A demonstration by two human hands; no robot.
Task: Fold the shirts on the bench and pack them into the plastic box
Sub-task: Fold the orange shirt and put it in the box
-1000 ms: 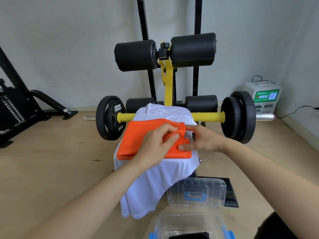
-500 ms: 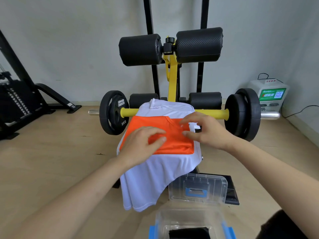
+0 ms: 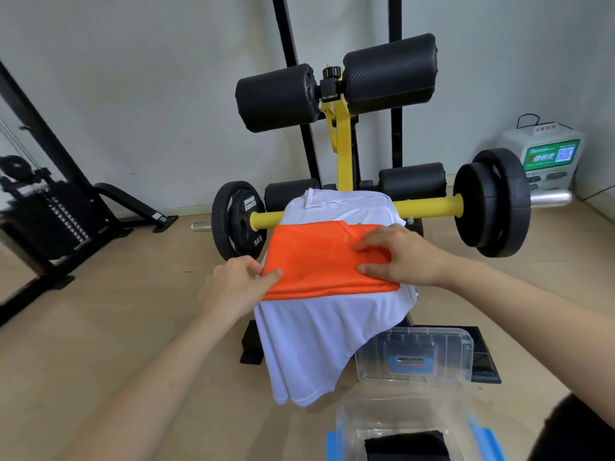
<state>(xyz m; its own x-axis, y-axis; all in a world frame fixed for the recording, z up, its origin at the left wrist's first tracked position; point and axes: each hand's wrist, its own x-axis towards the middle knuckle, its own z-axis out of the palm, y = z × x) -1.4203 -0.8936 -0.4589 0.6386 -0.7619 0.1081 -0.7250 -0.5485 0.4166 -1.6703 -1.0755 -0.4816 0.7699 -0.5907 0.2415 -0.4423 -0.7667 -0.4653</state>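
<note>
Orange shirt [image 3: 319,261] is lying folded on top of white shirt [image 3: 316,341]. Left hand [image 3: 233,287] is pinching its left edge. Right hand [image 3: 402,257] is resting on its right side with fingers bent; cannot tell whether it is gripping. Plastic box [image 3: 399,414] is sitting open just below the white shirt's hem.

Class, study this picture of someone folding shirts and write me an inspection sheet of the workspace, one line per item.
Surface: bench top hidden under the draped white shirt.
Job's things: folded orange shirt lies on the white shirt; open plastic box on the floor holds a black folded item; lid lies beyond it.
Clutter: black mat partly under the lid.
Hands: left hand pinches the orange shirt's near left corner; right hand rests on its right part.
Cables: black cable on the floor by the white charging unit.
Surroundings: weight plates on the yellow bar; weight stack at the left; wooden floor.
</note>
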